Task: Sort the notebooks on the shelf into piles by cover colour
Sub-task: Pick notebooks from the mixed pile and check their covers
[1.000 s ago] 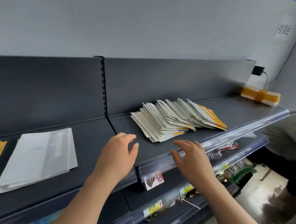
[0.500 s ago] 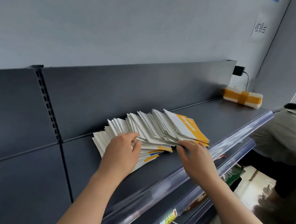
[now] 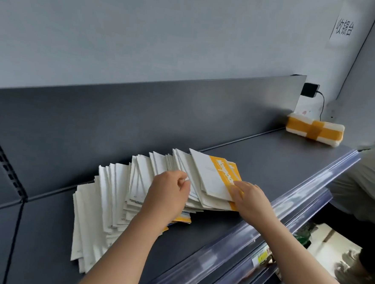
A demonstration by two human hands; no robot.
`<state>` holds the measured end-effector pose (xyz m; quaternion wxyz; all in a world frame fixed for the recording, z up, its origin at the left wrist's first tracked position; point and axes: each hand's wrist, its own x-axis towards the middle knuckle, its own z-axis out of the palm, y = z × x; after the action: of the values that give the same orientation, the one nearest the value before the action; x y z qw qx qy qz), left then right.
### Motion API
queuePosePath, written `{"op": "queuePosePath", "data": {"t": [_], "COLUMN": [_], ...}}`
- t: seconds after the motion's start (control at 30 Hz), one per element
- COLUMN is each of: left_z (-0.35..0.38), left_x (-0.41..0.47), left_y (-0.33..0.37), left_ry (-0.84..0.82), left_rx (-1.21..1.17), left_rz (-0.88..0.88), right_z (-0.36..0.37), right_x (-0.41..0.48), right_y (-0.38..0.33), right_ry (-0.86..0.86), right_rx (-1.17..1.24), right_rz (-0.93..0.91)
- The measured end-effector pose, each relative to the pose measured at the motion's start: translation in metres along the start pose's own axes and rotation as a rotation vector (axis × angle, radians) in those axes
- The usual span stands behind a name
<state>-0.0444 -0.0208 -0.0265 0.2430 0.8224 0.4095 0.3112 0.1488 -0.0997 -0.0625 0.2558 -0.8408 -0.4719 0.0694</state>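
Dark shelf [image 3: 258, 169]: one mixed fan of notebooks [image 3: 115, 203] being handled.

White covers are being pinched by the left hand [image 3: 167, 196], fingers curled. The yellow-banded top notebook [image 3: 213, 177] is being pressed by the right hand [image 3: 251, 199], fingers nearly straight. Colours are lying mixed, so this fan's sorting is being judged outstanding.

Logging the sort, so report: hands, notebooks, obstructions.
Left hand gripping into the fanned notebooks, mid-pile. Right hand flat on the top orange-and-white notebook. One heap, unsorted. Nothing blocking on the shelf.
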Motion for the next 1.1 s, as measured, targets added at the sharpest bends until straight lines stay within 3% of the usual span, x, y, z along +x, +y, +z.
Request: {"op": "queuePosePath", "data": {"t": [0.17, 0.37, 0.6, 0.87, 1.1], "left_z": [0.025, 0.036, 0.030, 0.029, 0.026], "left_x": [0.020, 0.029, 0.025, 0.019, 0.010], "left_y": [0.014, 0.024, 0.019, 0.027, 0.023], "left_ry": [0.054, 0.128, 0.227, 0.232, 0.332], "left_rx": [0.047, 0.166, 0.103, 0.070, -0.054], "left_rz": [-0.155, -0.319, -0.408, -0.471, -0.449], "right_z": [0.005, 0.004, 0.003, -0.005, 0.001], "right_x": [0.024, 0.030, 0.037, 0.035, 0.034], "right_y": [0.022, 0.032, 0.040, 0.025, 0.022], "right_ry": [-0.110, -0.204, -0.109, -0.259, -0.222], "right_rx": [0.001, 0.168, 0.292, 0.268, 0.341], "right_rz": [-0.242, -0.464, -0.340, -0.423, -0.410]}}
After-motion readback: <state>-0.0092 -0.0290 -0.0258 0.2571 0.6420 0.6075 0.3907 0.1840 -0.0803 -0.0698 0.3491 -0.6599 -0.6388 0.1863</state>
